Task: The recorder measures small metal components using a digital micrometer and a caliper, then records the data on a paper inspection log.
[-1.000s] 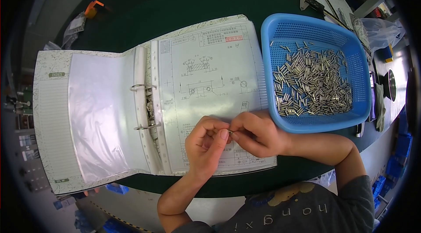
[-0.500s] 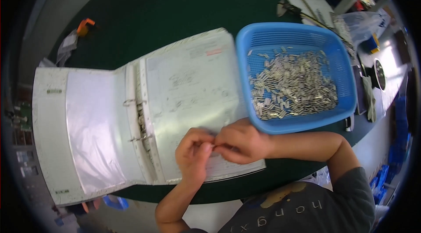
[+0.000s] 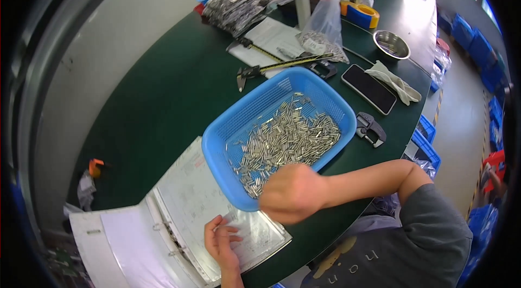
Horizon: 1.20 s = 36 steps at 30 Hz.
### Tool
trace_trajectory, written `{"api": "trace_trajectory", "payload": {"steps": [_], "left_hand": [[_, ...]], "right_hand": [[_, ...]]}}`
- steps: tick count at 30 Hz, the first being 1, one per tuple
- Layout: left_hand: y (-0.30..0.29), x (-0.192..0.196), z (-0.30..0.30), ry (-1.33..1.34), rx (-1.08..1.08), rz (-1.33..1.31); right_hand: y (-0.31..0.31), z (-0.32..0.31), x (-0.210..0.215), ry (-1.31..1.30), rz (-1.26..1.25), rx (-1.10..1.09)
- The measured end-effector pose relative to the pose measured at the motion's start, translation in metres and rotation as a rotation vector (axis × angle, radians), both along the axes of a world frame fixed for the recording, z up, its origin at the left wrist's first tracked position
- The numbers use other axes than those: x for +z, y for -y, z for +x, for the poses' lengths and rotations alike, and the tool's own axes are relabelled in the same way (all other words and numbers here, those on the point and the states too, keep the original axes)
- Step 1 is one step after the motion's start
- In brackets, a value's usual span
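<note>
My right hand (image 3: 293, 194) is over the near rim of the blue plastic basket (image 3: 218, 177), back of the hand upward. Its fingers are hidden and somewhat smeared by motion, so whether they hold anything does not show. Inside the basket lies a heap of small, silvery, cylindrical metal pieces (image 3: 293, 136). My left hand (image 3: 221, 243) hovers over or rests on the open ring binder, fingers loosely bent and apart, with nothing visible in them. Drawings in clear sleeves fill the binder page (image 3: 187, 193) beside the basket.
Beyond the basket lie a caliper (image 3: 287, 63), papers (image 3: 274, 38) and a clear bag of parts (image 3: 323, 41). To the right are a phone (image 3: 369, 89), a pale glove (image 3: 395, 83), a grey micrometer (image 3: 371, 128) and a metal bowl (image 3: 392, 45). An orange object (image 3: 95, 167) sits far left.
The view has swung right, so the binder and basket appear lower and farther left. My hands, together over the binder before, are apart; the right has moved to the basket's rim.
</note>
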<state>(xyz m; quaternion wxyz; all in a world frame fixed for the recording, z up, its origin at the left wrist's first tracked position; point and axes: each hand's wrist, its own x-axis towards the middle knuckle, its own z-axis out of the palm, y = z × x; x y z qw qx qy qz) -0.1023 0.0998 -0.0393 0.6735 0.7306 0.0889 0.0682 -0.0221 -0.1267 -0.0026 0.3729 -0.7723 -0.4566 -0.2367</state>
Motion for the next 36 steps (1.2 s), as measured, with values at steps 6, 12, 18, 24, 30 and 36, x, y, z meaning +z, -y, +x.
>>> {"api": "trace_trajectory", "payload": {"steps": [6,12,18,24,30,36], "left_hand": [[0.022,0.022,0.047,-0.302,-0.138,0.004],[0.028,0.028,0.084,-0.310,-0.143,-0.021],[0.020,0.038,0.088,-0.310,-0.042,-0.162],[-0.025,0.067,0.093,-0.277,0.044,-0.198],[-0.070,0.079,0.102,-0.275,0.191,-0.308],[-0.129,0.076,0.153,-0.245,0.424,-0.328]], "right_hand": [[0.074,0.007,0.006,0.005,-0.073,-0.379],[0.127,-0.001,0.007,-0.203,-0.062,-0.699],[0.152,0.016,0.008,-0.327,-0.051,-0.534],[0.186,0.103,0.002,-0.074,-0.309,-0.767],[0.183,0.168,-0.005,-0.079,-0.812,-0.889],[0.160,0.162,0.023,-0.486,-0.868,-0.743]]}}
